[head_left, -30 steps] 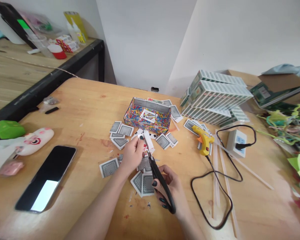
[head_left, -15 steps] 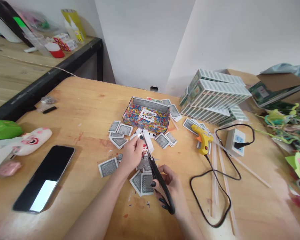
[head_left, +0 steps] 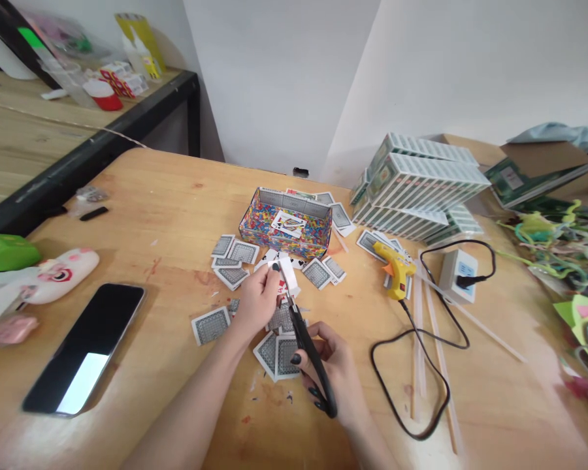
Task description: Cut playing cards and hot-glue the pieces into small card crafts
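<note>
Between thumb and fingers, my left hand pinches a white playing card with red marks. My right hand is wrapped round the black handles of a pair of scissors, whose blades lie against that card. Whether the blades have cut into it I cannot tell. Just beyond stands an open box with a colourful speckled pattern, its back wall lined with grey cards. One face-up card lies inside it. Grey-backed cards are scattered on the table around my hands, some partly under them.
A yellow hot glue gun lies at the right beside clear glue sticks and a power strip with a looping black cord. Behind it are stacked card packs. A phone lies at the left, near a white case.
The whole view has shifted slightly. Both hands, the card and the scissors keep nearly the same positions relative to one another.
</note>
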A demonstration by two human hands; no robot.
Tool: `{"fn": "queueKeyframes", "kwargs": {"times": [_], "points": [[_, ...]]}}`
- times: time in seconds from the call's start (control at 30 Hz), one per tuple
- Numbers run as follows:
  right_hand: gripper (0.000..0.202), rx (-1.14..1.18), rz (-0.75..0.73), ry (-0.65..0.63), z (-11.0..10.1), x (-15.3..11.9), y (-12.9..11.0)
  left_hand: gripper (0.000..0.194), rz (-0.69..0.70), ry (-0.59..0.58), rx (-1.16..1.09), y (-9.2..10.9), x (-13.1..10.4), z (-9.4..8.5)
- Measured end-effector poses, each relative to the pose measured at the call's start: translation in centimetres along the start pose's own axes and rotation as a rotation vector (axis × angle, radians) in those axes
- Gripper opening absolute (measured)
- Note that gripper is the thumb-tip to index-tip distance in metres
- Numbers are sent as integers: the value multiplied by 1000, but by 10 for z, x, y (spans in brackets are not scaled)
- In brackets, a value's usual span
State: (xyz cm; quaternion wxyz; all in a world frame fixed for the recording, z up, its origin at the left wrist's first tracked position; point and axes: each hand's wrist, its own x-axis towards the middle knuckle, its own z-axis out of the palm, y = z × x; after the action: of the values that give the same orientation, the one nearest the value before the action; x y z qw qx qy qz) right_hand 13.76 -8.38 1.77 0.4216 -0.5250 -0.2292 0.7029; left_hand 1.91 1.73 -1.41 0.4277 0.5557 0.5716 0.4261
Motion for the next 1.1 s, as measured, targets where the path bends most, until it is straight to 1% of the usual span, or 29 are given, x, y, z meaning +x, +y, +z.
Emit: {"fn": "queueKeyframes", "kwargs": {"times": [0.1,0.23,0.33,0.43,0.57,0.9,1.1], "points": [[43,-6,-19,-14,0,0,1,27,11,-5,-2,0,1,-1],[45,-42,-90,-48,0,1,3,28,16,-13,-9,1,-1,-1],[47,-69,-119,-46,0,2,2,28,31,-42,-4,1,-3,1],[48,-64,-103,-38,1,3,0,28,45,-57,3,2,-4,3],[50,-17,-72,-23,3,5,-1,28,57,-41,35,4,-4,2],[46,-20,-105,-27,5,8,2,28,64,-45,91,3,-1,0],[37,-57,-168,-9,-6,8,1,31,88,-33,123,2,-1,-2]]}}
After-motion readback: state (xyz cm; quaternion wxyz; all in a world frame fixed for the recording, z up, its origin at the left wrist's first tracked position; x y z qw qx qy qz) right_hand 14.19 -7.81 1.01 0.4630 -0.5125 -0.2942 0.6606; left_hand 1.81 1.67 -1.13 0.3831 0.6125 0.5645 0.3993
